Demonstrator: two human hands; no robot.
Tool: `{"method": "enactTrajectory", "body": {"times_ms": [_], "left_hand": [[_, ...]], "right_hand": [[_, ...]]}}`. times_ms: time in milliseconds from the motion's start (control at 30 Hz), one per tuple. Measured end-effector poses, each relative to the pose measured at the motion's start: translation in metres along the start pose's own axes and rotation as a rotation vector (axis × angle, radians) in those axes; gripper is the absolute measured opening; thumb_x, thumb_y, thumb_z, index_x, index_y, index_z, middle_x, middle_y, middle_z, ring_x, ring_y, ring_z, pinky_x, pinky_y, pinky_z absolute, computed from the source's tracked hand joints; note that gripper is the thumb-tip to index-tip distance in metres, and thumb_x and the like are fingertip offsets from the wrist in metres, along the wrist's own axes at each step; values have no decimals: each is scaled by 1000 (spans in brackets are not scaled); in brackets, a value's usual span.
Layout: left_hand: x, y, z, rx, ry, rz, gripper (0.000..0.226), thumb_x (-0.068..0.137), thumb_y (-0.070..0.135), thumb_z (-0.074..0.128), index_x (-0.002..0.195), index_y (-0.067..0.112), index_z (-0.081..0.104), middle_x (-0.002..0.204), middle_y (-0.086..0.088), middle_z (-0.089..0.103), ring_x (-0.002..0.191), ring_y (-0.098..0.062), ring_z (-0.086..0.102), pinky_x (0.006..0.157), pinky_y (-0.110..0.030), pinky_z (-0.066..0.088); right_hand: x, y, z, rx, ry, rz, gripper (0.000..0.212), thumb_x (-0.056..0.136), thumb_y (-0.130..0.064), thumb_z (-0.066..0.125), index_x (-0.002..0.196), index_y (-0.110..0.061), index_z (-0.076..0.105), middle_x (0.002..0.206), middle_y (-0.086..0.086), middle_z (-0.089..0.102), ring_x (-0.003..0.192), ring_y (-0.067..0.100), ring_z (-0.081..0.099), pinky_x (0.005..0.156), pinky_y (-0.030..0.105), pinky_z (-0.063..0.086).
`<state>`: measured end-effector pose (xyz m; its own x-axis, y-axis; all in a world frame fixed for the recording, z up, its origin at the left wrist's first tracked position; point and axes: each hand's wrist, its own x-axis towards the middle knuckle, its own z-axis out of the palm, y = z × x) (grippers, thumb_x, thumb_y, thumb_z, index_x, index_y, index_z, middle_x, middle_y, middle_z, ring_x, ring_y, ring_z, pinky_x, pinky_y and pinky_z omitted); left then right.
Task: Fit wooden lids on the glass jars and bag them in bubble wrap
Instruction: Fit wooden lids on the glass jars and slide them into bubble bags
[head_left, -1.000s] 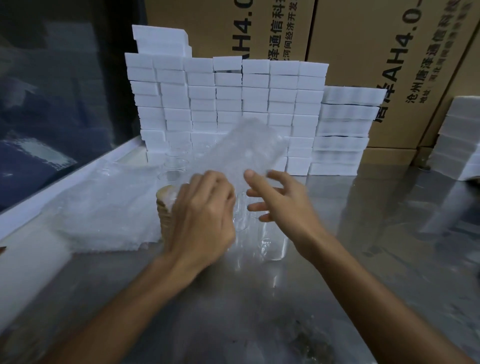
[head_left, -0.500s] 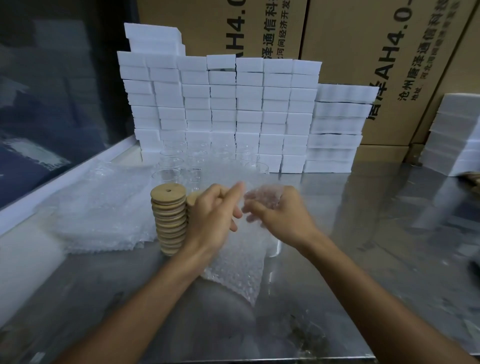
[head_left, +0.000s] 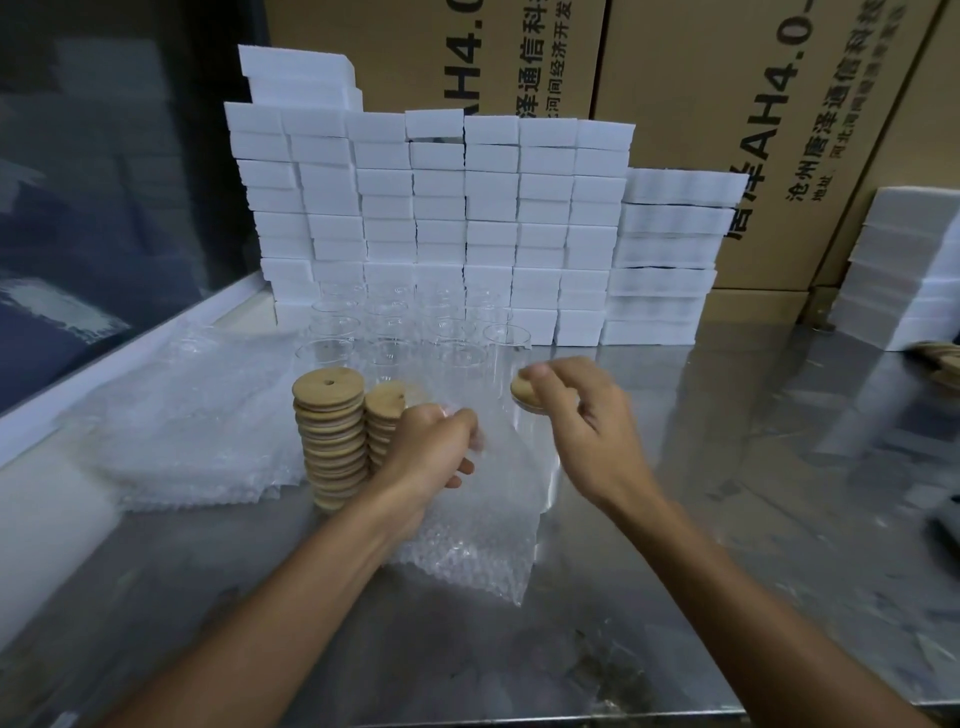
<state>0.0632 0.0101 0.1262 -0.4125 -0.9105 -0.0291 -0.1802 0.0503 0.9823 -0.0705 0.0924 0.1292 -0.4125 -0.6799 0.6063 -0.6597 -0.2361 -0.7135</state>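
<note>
Brown cartons (head_left: 701, 104) line the back wall behind stacks of white foam blocks (head_left: 431, 208), all above a scuffed steel worktop (head_left: 753, 493). The left hand (head_left: 431, 452) pinches the mouth of a bubble-wrap bag (head_left: 472, 540) that hangs down to the worktop in front of the person. The right hand (head_left: 587, 415) is curled on a lidded jar (head_left: 530, 410), thumb on its wooden lid, just right of the bag's mouth. The jar's glass is hard to make out behind the wrap. My guess is the jar goes into the bag next; if the mouth is not held open wide enough, the rim could catch on the film, and smooth glass held from the top could slip and knock the lid stacks (head_left: 332, 436) or the empty jars (head_left: 415, 332) close behind. Counts: two lid stacks, the taller of roughly fifteen lids, the shorter partly hidden by the left hand; about a dozen open jars in rows, too transparent to count surely; one bag in hand; a pile of spare wrap (head_left: 182, 415) at left, uncountable.
</note>
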Motion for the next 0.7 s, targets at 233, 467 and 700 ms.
{"method": "enactTrajectory", "body": {"times_ms": [233, 467, 700], "left_hand": [[7, -20, 6, -63, 26, -51, 21, 91, 16, 47, 71, 13, 53, 80, -6, 60, 77, -25, 64, 53, -30, 48], [7, -29, 9, 36, -9, -29, 10, 90, 19, 55, 86, 12, 61, 83, -5, 63, 80, -18, 64, 52, -26, 52], [17, -37, 22, 41, -7, -24, 7, 90, 12, 54, 89, 12, 61, 82, -4, 67, 72, -21, 68, 53, -28, 52]], "right_hand": [[1, 49, 11, -133, -120, 209, 87, 82, -33, 82, 152, -28, 31, 145, -8, 38, 120, 1, 42, 102, 26, 38], [-8, 80, 26, -4, -173, 548, 87, 75, -29, 89, 145, -17, 39, 132, 1, 56, 120, 20, 57, 99, 38, 52], [15, 31, -13, 278, 72, 503, 72, 72, -46, 86, 127, -13, 53, 114, 2, 66, 99, 15, 67, 83, 32, 57]]}}
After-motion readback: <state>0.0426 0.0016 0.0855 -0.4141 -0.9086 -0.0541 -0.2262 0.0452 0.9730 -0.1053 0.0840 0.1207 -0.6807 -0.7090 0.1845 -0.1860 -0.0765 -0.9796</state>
